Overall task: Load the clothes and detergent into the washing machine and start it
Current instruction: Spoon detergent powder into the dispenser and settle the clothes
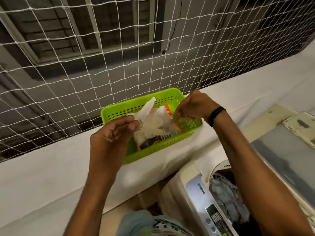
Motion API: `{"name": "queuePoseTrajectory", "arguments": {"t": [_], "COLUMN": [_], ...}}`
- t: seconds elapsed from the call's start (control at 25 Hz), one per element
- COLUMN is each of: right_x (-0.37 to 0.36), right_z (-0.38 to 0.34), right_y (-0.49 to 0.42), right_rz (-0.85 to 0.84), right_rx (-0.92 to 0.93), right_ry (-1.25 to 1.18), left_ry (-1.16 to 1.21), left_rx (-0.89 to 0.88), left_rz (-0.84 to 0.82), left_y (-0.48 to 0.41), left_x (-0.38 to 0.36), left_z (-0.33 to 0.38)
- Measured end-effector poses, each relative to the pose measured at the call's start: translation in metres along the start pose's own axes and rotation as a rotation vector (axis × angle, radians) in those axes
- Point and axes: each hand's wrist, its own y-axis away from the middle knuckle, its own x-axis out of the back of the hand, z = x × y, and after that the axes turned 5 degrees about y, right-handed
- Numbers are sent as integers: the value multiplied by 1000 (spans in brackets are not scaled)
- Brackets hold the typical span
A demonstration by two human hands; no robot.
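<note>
- Here, the detergent packet point(153, 126) lies slanted inside the green basket point(119, 110), its barcode end low at 6 o'clock and its white top edge raised toward 11 o'clock.
- The packet sits at 3 o'clock from the left hand point(112, 133), touching it. Thumb and fingertips pinch the packet's white upper-left edge.
- From the right hand point(192, 106) the packet lies at 8 o'clock, just beside the fingertips.
- The right hand's fingers are curled and point down into the basket at the packet's orange corner; blur hides whether they grasp it.
- Both forearms rise from 6 o'clock and converge over the basket. The right wrist is bent down and wears a dark wristband point(215, 115).
- The basket rests on a white ledge point(51, 176).
- At 5 o'clock the washing machine point(192, 189) stands open, with clothes point(226, 198) in its drum.
</note>
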Motion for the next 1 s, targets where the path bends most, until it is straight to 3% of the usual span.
{"name": "queuePoseTrajectory", "arguments": {"t": [0.32, 0.72, 1.0], "right_x": [-9, 9, 6], "right_z": [-11, 19, 24], "right_y": [16, 31, 37], "right_rz": [-203, -99, -98], "right_rx": [-99, -180, -212], "right_ry": [-403, -794, -941], "left_ry": [-7, 0, 12], "left_rx": [-22, -43, -50], "left_rz": [-10, -25, -18], "left_y": [-1, 3, 3], "left_x": [3, 2, -8], "left_z": [2, 1, 4]}}
